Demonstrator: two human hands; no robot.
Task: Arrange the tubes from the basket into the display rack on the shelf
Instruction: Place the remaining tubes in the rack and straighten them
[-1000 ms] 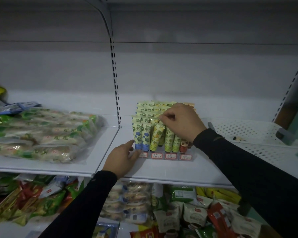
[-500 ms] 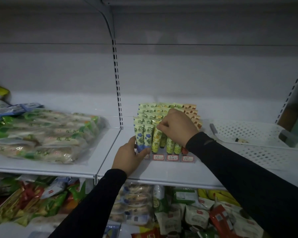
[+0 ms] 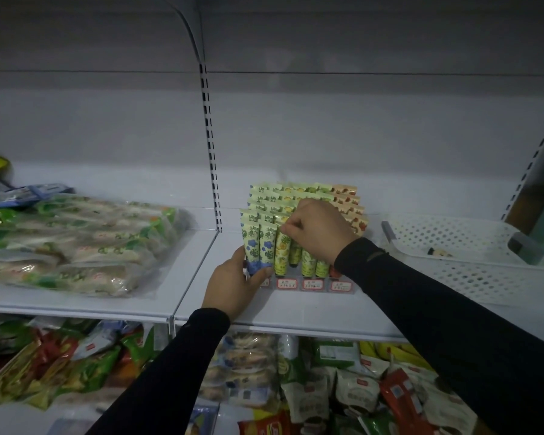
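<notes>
We stand in a shop. White slotted shelving (image 3: pixel 296 312) carries price labels (image 3: pixel 313 283). Packaged snacks (image 3: pixel 343 390) crowd at six o'clock.

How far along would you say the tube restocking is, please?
Nearly finished, it seems. The display rack holds rows of tubes. The right hand pinches the top of a yellow tube in the front row, while the left hand steadies the rack. The white basket shows just one small item left.
</notes>
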